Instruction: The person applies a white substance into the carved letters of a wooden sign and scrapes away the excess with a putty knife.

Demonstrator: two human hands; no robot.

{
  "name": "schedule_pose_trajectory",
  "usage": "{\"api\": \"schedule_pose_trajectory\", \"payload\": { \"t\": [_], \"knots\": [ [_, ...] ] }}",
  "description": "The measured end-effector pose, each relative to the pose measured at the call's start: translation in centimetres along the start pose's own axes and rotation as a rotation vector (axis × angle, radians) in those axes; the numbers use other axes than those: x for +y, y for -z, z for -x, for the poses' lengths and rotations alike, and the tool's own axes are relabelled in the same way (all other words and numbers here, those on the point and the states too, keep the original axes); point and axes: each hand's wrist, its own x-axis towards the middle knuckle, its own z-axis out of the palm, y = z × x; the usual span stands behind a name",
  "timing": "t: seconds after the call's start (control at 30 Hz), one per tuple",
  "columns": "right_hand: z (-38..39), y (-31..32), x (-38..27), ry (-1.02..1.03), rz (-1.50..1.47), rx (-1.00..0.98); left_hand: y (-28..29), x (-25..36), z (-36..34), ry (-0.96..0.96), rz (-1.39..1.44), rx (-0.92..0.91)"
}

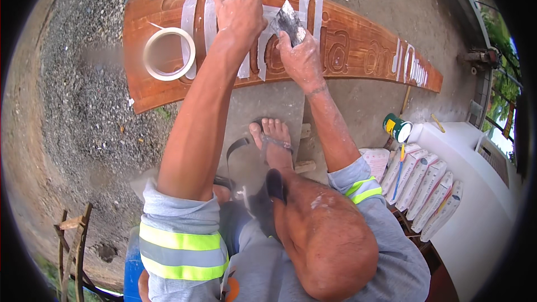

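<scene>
A long, tapering brown wooden board (140, 19) with carved letters lies in front of me, with several strips of whitish masking tape (188, 19) stuck across it. My left hand (240, 15) is closed, knuckles up, against the board near its far edge; anything under the fingers is hidden. In my right hand (302, 59) is a putty knife (289, 23), its smeared metal blade pointing away from me over the taped part. A roll of masking tape (147, 59) rests on the board's left end, left of my left forearm.
Grey gravel (84, 67) spreads on the left, concrete on the right. A green bucket (393, 124), a brush with a blue handle (399, 176) and several stacked bags (428, 190) stand at right beside a white wall (475, 190). A wooden frame (78, 240) is at lower left.
</scene>
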Motion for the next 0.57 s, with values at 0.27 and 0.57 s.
{"api": "schedule_pose_trajectory", "payload": {
  "t": [0.27, 0.57],
  "knots": [
    [-0.4, -1.2, 0.4, -0.043, 0.018, 0.02, -0.3, 0.1, -0.1, -0.005, -0.014, 0.022],
    [-0.5, -2.4, -2.1, -0.248, -0.108, 0.016, 0.3, -0.1, -0.1, 0.005, -0.03, -0.035]
  ]
}}
